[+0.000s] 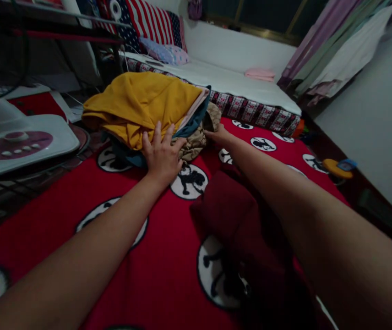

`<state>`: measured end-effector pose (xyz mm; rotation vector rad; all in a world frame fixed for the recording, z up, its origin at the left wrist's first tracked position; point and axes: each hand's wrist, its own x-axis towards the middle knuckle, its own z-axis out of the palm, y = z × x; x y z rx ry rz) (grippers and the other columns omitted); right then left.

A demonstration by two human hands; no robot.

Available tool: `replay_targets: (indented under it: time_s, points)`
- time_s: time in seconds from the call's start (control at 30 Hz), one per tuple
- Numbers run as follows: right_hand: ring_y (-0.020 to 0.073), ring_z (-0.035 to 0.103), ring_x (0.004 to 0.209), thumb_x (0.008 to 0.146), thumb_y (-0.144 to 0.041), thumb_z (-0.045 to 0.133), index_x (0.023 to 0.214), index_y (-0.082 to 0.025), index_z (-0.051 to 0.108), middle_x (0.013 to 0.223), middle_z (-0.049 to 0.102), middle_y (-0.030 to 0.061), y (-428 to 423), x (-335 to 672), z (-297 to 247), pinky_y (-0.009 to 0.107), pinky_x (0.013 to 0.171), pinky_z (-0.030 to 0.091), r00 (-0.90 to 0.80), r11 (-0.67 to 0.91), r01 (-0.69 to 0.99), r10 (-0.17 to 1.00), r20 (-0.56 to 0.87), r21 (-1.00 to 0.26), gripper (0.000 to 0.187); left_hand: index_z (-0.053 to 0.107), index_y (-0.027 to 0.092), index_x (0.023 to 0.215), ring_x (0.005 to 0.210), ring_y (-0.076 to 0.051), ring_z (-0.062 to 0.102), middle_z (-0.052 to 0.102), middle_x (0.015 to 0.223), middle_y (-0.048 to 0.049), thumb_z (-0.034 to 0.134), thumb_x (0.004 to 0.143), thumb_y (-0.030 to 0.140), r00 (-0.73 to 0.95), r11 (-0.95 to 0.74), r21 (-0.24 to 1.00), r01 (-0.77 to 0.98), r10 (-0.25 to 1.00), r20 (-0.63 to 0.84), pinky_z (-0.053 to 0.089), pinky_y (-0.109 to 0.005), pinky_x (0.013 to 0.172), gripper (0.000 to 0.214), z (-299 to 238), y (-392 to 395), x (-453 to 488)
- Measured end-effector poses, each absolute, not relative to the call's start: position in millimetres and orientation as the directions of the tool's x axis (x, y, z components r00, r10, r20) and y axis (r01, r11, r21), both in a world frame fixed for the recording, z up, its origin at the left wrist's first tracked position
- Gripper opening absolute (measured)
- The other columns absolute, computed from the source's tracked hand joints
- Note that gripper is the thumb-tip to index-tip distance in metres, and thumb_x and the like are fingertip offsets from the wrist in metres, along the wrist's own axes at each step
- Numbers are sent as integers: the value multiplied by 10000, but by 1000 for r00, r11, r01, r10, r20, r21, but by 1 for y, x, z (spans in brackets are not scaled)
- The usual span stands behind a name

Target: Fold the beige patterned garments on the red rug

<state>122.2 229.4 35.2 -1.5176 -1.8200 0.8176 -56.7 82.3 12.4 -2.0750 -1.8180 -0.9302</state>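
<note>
A pile of folded clothes (pixel 148 103) lies at the far end of a red blanket (pixel 155 256) printed with black-and-white cartoon circles. A mustard-yellow garment (pixel 137 98) tops the pile, over pink and teal layers and a tan patterned piece (pixel 196 142). My left hand (pixel 161 151) rests flat on the front of the pile, fingers spread against the yellow and teal cloth. My right hand (pixel 220 136) reaches to the pile's right side at the tan piece; its fingers are partly hidden behind the cloth. A dark maroon garment (pixel 230 206) lies crumpled on the blanket under my right forearm.
A white fan base (pixel 20 144) with buttons stands at left. A mattress (pixel 237 85) with a patterned edge, pillows (pixel 165 52) and a pink folded cloth (pixel 259 74) lies behind the pile. Curtains (pixel 333 50) hang at right. A small yellow and blue object (pixel 336 166) sits on the floor.
</note>
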Motion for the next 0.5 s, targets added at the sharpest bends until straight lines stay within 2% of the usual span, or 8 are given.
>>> replay_targets:
  time_s: [0.07, 0.13, 0.23, 0.3, 0.4, 0.5]
  points:
    - [251, 662, 935, 827, -398, 660, 1260, -159, 462, 1203, 614, 150, 200, 144, 55, 458, 823, 548, -151, 1, 626, 981, -119, -780, 533, 608, 328, 1159, 1459, -318, 115, 319, 1542, 7, 708, 722, 208, 36, -221, 229, 948, 790, 612, 16, -587, 1170, 464, 9, 81, -58]
    - [237, 682, 859, 845, -492, 625, 1223, -163, 521, 1109, 665, 141, 160, 171, 73, 418, 781, 559, -151, -47, 631, 972, -182, -774, 512, 609, 317, 1162, 1458, -317, 118, 320, 1541, 8, 704, 721, 214, 41, -227, 225, 947, 784, 619, 9, -586, 1171, 463, 7, 79, -58]
    - [233, 669, 958, 875, -570, 544, 1189, -174, 577, 1086, 688, 127, 90, 215, 86, 368, 839, 538, -167, -9, 590, 977, -133, -808, 506, 607, 311, 1177, 1460, -318, 120, 317, 1543, 11, 689, 725, 232, 31, -228, 241, 943, 785, 619, 3, -574, 1177, 466, 7, 78, -58]
    - [250, 640, 1059, 866, -622, 515, 1219, -211, 582, 1137, 684, 112, 46, 242, 82, 391, 904, 512, -171, -3, 536, 979, -112, -844, 546, 606, 305, 1188, 1461, -323, 125, 314, 1545, 4, 666, 738, 246, 21, -222, 251, 942, 786, 618, -1, -571, 1178, 458, 8, 77, -57]
    - [279, 574, 1181, 835, -655, 529, 1238, -256, 593, 1257, 638, 85, -6, 268, 59, 436, 989, 467, -183, 38, 486, 981, -59, -873, 571, 597, 284, 1215, 1462, -334, 117, 296, 1556, -18, 626, 761, 266, 21, -218, 244, 945, 784, 620, -24, -582, 1171, 456, 8, 74, -54]
    - [282, 479, 1293, 790, -649, 591, 1316, -289, 537, 1392, 539, 52, -35, 271, 25, 454, 1081, 387, -195, 130, 462, 980, 42, -877, 639, 573, 253, 1263, 1466, -347, 85, 241, 1579, -50, 598, 776, 316, 56, -231, 213, 950, 791, 609, -51, -598, 1159, 491, 5, 68, -49]
